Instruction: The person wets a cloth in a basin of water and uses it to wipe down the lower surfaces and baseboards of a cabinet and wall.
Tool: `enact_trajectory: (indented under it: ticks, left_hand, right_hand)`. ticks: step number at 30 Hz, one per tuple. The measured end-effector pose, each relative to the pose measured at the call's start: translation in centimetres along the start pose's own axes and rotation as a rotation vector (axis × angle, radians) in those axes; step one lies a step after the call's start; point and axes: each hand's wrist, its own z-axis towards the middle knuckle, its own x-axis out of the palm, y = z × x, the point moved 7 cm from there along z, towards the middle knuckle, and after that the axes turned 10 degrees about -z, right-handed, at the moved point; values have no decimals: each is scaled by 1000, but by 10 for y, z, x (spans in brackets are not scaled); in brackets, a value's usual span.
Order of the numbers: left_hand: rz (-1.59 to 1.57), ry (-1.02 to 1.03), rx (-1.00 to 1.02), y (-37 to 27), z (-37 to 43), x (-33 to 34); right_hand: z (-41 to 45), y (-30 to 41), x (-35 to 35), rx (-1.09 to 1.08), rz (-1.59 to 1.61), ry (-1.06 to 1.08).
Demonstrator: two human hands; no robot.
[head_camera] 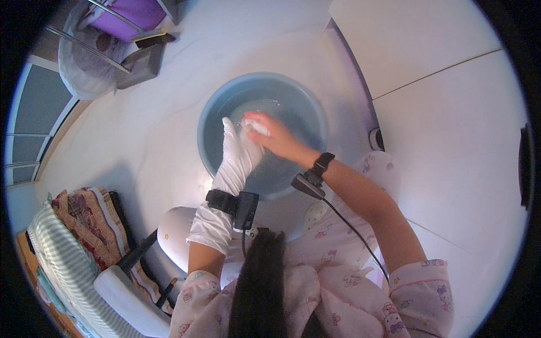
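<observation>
A round blue-grey plastic basin (263, 80) with water in it stands on the floor before me. My left hand (243, 145) is over the basin in a long white glove (215, 224) that reaches up the forearm. Its thumb sticks out away from the palm, while its fingers are largely covered. Bare, my right hand (270, 133) closes around the finger end of the gloved hand, with white material showing between its thumb and fingers. Whether a separate white item lies there, I cannot tell. Both wrists carry black straps with small devices.
My bent knees flank the basin's near side. A cable (357, 228) runs from the right wrist device. At left are a chair's white armrest (127, 300) and folded patterned textiles (88, 224). A dustpan (141, 67) and purple bin (129, 19) stand far left; white cabinet panels (439, 110) rise at right.
</observation>
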Motion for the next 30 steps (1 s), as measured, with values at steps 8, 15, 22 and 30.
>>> enact_trajectory:
  ticks: [8, 15, 22, 30]
  left_hand:
    - [-23, -202, 404, -77, -34, -23]
    - [-62, -195, 409, -82, -44, -21]
    - [-20, -257, 459, -97, -48, -26]
    - [414, -180, 589, -117, -48, 5]
  right_hand:
    - [-6, -79, -6, 674, 856, -378]
    - [-8, -93, 11, 794, 912, -367]
    - [-17, -89, 15, 910, 907, -369]
    - [-11, -75, 4, 871, 866, -207]
